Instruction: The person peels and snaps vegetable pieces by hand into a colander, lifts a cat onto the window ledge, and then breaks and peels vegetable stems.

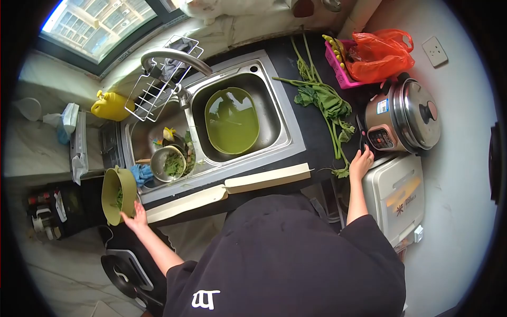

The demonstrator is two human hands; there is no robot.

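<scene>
My left hand (137, 217) is at the lower right rim of a green basket (111, 195) with leafy pieces in it; its fingers are apart. On the right, my right hand (361, 162) reaches over the counter edge with its fingers apart, close to black scissors (363, 138). Whether its fingertips touch them I cannot tell. Long-stemmed leafy greens (330, 103) lie on the dark counter just left of the scissors. A green basin (232, 138) of water stands in the right sink. In the left sink, a metal bowl (168, 164) holds cut greens.
A rice cooker (388, 119) stands at the right, near a pink basket (340, 74) and a red bag (380, 58). Below is a white bin (396, 195). The faucet (185, 58) arches over the sinks. Cream strips (266, 179) line the front edge; a blue cloth (141, 173) lies left.
</scene>
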